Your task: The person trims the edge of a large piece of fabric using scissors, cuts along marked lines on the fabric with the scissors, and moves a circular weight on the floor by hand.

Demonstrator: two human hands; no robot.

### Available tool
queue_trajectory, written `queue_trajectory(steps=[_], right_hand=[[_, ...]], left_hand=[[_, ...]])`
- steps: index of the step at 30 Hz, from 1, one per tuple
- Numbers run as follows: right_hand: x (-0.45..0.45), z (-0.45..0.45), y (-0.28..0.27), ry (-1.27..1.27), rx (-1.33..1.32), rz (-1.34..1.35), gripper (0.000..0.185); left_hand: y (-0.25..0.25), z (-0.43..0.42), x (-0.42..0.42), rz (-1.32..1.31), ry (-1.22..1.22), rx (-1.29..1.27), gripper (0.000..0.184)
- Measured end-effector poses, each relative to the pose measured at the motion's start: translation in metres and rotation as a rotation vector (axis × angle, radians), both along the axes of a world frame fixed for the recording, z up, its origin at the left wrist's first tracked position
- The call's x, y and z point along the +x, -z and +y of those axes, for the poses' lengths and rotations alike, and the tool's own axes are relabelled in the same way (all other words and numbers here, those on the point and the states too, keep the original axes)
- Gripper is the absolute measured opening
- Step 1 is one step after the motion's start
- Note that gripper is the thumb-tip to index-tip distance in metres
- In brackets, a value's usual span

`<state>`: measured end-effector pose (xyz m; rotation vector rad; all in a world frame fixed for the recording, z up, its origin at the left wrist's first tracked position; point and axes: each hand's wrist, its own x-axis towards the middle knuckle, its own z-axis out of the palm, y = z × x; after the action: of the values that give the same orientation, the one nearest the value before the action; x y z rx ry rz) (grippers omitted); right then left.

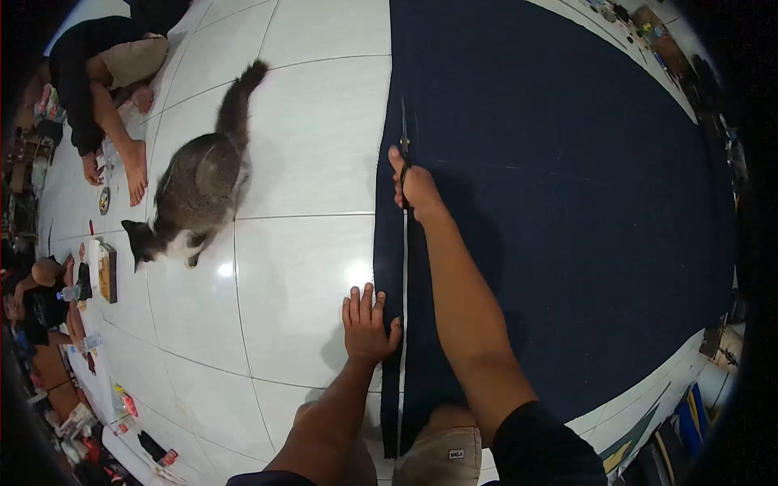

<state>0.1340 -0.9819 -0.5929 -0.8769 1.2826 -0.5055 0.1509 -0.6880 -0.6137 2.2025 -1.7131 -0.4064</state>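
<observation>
Cloth [567, 243], dark blue, fills the centre and right of the frame on white floor tiles [308, 146]. Scissors [405, 154] are gripped in the right hand [420, 190] at upper centre, atop a long slit reaching the bottom. The left hand [369, 326], fingers a little apart, lies palm down across the cloth's left edge, lower centre. Upper left are a cat [198, 182] and another person's foot [135, 166].

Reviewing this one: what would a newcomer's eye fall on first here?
Probably the dark grey and white cat on the white floor tiles, left of the cloth. Next, that broad navy cloth itself, slit lengthwise near its left edge. At the slit's far end, the right hand holds scissors.
</observation>
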Motion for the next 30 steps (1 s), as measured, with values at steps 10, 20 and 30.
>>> queue_trajectory(steps=[10, 20, 30], right_hand=[[0.012, -0.028, 0.016, 0.008, -0.083, 0.073, 0.056], [0.038, -0.08, 0.027, 0.009, -0.151, 0.143, 0.069], [0.035, -0.077, 0.021, 0.007, -0.165, 0.123, 0.06]], left_hand=[[0.01, 0.002, 0.002, -0.05, 0.022, -0.088, 0.061], [0.008, 0.002, 0.002, -0.03, -0.017, -0.021, 0.053], [0.011, -0.067, 0.039, 0.26, -0.226, -0.082, 0.027]])
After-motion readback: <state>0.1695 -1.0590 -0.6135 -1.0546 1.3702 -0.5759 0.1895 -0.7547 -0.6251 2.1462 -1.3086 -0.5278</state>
